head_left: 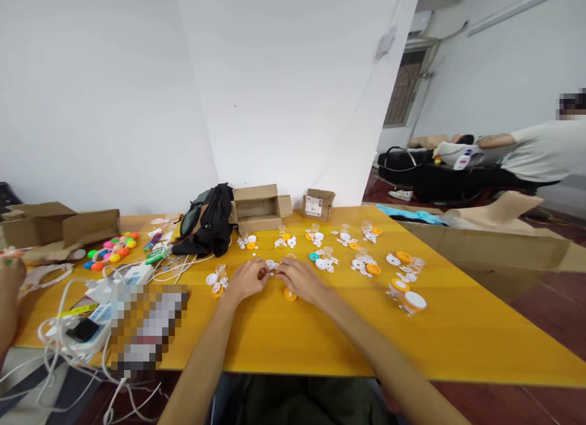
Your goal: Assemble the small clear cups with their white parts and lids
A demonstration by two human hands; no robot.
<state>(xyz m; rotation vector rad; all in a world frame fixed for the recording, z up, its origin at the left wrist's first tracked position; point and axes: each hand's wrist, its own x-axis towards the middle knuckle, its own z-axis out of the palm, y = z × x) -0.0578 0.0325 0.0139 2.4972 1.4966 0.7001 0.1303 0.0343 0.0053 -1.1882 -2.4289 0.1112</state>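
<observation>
My left hand (247,279) is closed over the table, thumb and fingers curled together. Facing it, my right hand (300,279) is closed too, its fingertips close to the left ones. Between them shows a small white plastic disc (270,264); whatever each pinch holds is too small to make out. An orange ring-shaped lid (290,295) lies just under my right hand. Left of my left hand sits a group with a white cup-like disc (211,279), a clear plastic jar (221,270) and an orange lid (217,292).
Several similar groups of parts spread rightward, one with a teal ring (314,256). Jars with lids (413,301) stand at right. Behind are a black bag (215,214) and an open cardboard box (257,220). Cables and a power strip (103,315) crowd the left, near another person's arm (10,297).
</observation>
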